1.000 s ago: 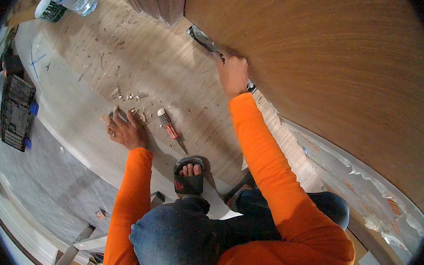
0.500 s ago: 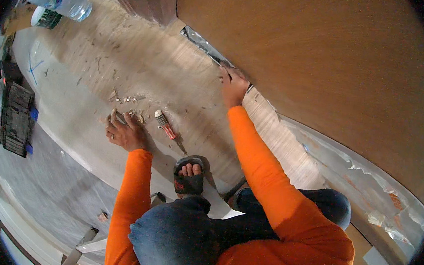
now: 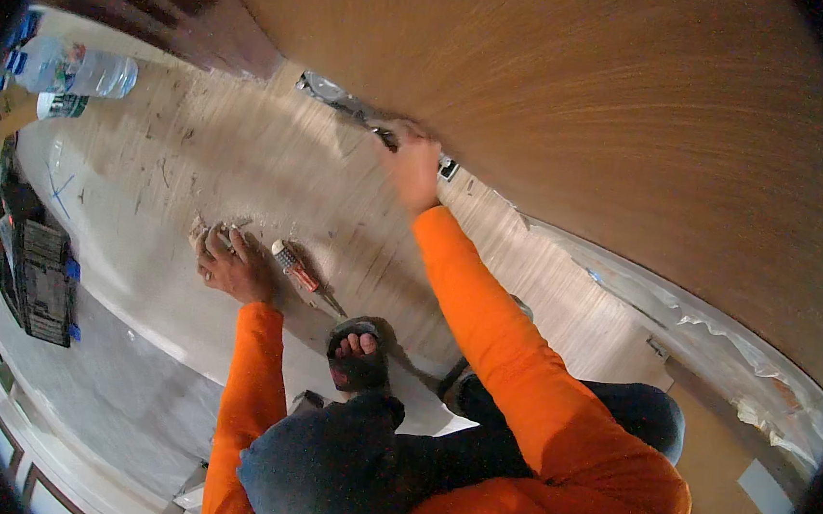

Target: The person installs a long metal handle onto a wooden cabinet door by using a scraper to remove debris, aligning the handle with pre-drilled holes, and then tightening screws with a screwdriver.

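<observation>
Work in hand seems to be at the silvery strip along the wooden panel's edge — right hand there, fingers bent, can't tell if pinching anything. Left hand spread on floor near screwdriver — next move likely calls for careful fingertip control

The right hand now sits farther toward ten o'clock along the silvery strip, baring more of its four-o'clock end; the left hand covers more pale chips.
</observation>
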Tool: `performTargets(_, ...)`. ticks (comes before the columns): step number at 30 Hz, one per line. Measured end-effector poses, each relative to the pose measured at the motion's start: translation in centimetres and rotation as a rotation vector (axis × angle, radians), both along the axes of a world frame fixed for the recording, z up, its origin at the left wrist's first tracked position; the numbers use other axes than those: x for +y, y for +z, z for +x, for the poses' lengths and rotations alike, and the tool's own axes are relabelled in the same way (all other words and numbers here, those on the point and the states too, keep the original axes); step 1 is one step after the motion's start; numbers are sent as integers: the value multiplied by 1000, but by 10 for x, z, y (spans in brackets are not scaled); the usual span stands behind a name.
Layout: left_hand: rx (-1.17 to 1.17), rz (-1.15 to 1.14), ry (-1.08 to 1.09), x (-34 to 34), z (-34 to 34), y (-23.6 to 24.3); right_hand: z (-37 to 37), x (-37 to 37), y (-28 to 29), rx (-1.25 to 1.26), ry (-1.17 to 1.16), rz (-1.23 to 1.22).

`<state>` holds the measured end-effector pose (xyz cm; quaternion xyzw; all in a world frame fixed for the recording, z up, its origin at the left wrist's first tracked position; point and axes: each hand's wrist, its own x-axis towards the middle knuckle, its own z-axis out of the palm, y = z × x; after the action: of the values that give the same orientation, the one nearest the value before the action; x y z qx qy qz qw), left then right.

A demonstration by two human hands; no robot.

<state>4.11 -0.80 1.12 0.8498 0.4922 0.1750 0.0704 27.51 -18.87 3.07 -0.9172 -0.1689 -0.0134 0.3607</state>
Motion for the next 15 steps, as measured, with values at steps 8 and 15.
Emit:
performTargets(8,73,6,38,-1,5,-3,1,16,5,-191,47,133)
performTargets(15,285,119,-66,12,-11,-21,-3,35,18,-140,76,142)
